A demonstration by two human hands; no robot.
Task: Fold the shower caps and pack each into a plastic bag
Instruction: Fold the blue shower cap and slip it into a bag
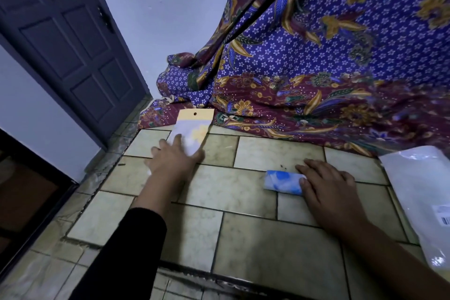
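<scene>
One packed bag (192,126), one folded cap (282,181), two hands (174,158) (327,189)

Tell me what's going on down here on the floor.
A person is working on the tiled floor. Their left hand rests on a plastic bag with a yellow header, apparently already filled, beside the patterned cloth. Their right hand presses a folded blue-and-white shower cap onto the tiles, not yet bagged. A larger white bag lies further right.

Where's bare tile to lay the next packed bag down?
Bare tile lies between the left hand and the folded blue cap, and across the near rows below the cap. Crowded: right edge under the white plastic bag, back edge along the batik cloth.
</scene>
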